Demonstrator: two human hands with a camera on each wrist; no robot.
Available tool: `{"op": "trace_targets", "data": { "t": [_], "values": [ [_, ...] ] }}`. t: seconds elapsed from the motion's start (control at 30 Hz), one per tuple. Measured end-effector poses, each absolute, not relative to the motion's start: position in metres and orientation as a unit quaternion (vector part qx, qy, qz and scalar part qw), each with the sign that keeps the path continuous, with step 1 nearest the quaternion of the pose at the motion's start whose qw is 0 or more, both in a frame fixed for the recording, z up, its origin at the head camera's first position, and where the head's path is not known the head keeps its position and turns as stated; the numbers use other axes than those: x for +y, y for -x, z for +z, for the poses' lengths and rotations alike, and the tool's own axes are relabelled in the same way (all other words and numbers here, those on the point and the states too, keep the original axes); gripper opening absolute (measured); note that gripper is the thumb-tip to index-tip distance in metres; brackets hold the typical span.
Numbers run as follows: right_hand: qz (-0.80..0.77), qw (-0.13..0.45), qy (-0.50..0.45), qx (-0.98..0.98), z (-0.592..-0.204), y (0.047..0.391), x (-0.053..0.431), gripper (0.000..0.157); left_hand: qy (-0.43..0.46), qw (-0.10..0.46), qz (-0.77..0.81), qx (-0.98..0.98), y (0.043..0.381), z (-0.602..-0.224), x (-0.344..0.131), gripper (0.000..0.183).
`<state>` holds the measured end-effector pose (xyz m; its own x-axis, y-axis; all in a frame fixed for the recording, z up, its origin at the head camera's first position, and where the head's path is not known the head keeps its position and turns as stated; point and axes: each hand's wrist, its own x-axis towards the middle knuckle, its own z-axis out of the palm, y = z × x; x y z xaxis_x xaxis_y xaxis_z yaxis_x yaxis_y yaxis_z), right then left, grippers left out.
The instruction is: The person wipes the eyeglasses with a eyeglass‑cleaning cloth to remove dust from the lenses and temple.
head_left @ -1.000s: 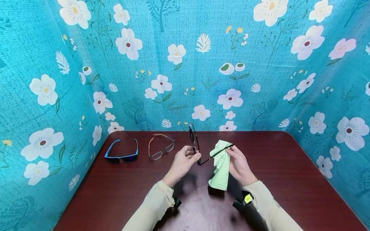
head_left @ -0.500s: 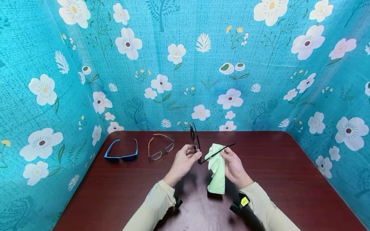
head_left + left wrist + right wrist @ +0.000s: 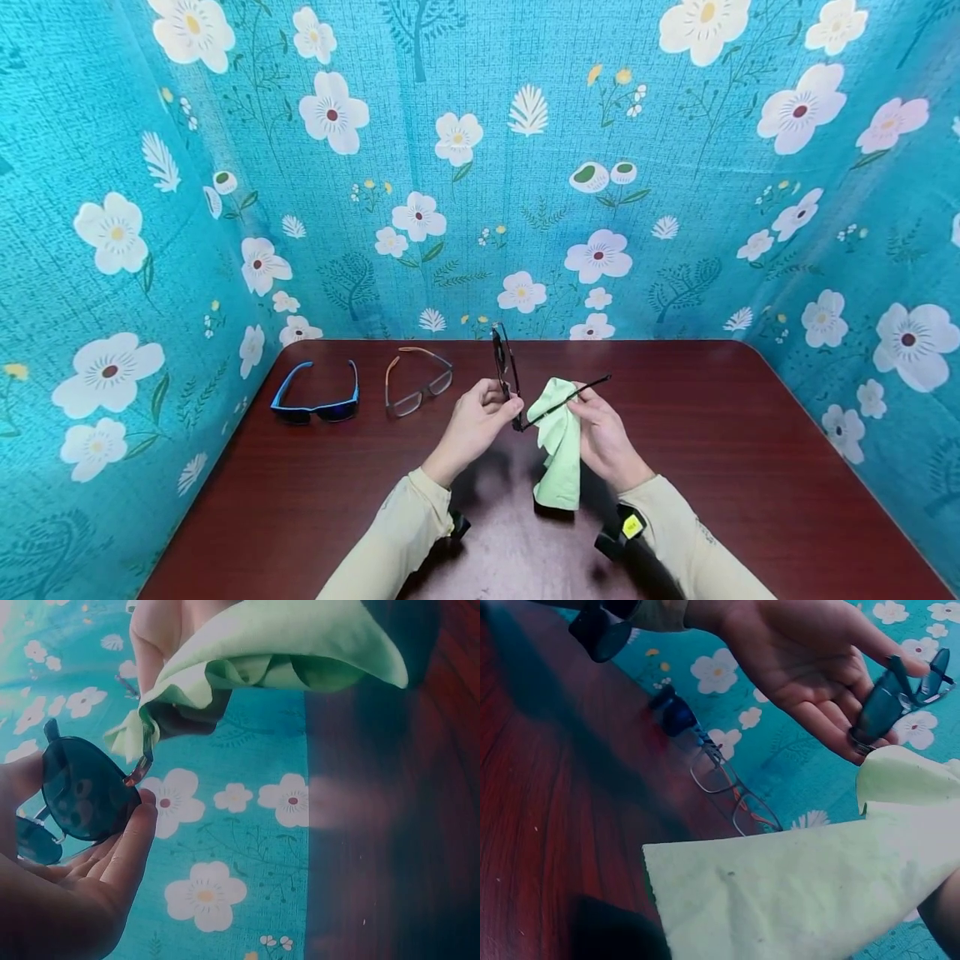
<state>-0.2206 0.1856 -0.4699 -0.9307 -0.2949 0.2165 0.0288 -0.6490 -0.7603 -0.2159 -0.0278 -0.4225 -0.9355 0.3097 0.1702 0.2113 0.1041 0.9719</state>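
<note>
My left hand [image 3: 472, 425] pinches dark sunglasses [image 3: 86, 787] by the frame, holding them on edge above the table with a thin black temple arm reaching toward the right. My right hand [image 3: 609, 437] grips a light green cloth [image 3: 558, 446] against that temple arm, whose tip sticks out past the fingers. Loose cloth hangs down below the hand. In the right wrist view the cloth [image 3: 780, 892] covers much of the lower part and hides most of the right fingers. From the left wrist, the cloth [image 3: 285, 645] wraps round the temple near the hinge.
On the dark red table [image 3: 712, 467], blue-framed sunglasses [image 3: 315, 412] lie at the back left. Beside them are clear glasses [image 3: 420, 396] with orange temple tips. A blue floral curtain [image 3: 480, 208] stands behind the table and on both sides.
My right hand and the cloth have moved left and slightly down along the temple arm, toward the hinge. The left hand stays nearly in place with the sunglasses.
</note>
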Motion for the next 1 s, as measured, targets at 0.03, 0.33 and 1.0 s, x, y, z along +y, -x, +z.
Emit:
{"op": "trace_targets", "data": {
  "t": [0.03,0.33,1.0],
  "values": [
    [-0.896,0.089,0.158,0.406,-0.469,0.221,0.187,0.032,-0.175,0.039,0.645,0.743,0.219,-0.427,-0.029,0.034],
    [-0.903,0.08,0.175,0.383,-0.465,0.223,0.204,0.034,-0.17,0.044,0.627,0.759,0.227,-0.443,-0.04,0.037],
    [-0.886,0.062,0.147,0.434,-0.463,0.221,0.209,0.026,-0.263,0.043,0.466,0.844,0.228,-0.45,-0.039,0.035]
  ]
}}
